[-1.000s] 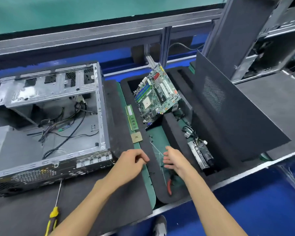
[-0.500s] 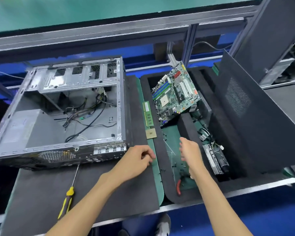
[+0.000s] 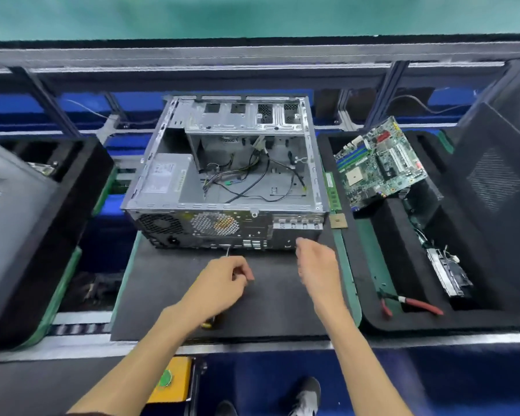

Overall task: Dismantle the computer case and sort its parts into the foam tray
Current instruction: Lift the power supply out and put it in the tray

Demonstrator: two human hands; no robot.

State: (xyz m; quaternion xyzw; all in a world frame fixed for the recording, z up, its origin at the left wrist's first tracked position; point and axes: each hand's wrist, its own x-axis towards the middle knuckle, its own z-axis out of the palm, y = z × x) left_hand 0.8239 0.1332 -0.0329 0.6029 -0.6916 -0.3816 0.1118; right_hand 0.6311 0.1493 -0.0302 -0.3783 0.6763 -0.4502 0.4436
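Here, in the middle of the bench (image 3: 252,345): the computer case (image 3: 231,181). Lies on a dark mat (image 3: 276,304), open side up, back plate turned toward the person. Holds a grey power box (image 3: 165,178) in its left part and loose cables (image 3: 252,181) on its floor.

Just in front of the case, over the mat: the left hand (image 3: 222,283). Hangs there with fingers (image 3: 246,276) curled in and thumb tip meeting the first finger. Covers the middle of a screwdriver (image 3: 228,250), thin shaft poking out toward the case, a bit of yellow handle showing under the wrist. Cannot tell if those fingers grip the tool or just hover above it.

Beside it, near the right back corner of the case: the right hand (image 3: 315,265). Holds nothing, fingers loose and apart, not touching the case.

To the right, just beside the mat: the black foam tray (image 3: 370,322). Carries a green motherboard (image 3: 379,163) propped up at a tilt at the far end, a green memory stick (image 3: 332,190) in a thin slot along the left edge, and a small square chip (image 3: 338,220) just below the stick. Also keeps red-handled pliers (image 3: 412,303) in a near pocket and a silver drive (image 3: 449,273) further right. Behind that, leaning up: a big black side panel (image 3: 493,181).

Far left: another foam tray (image 3: 42,235).
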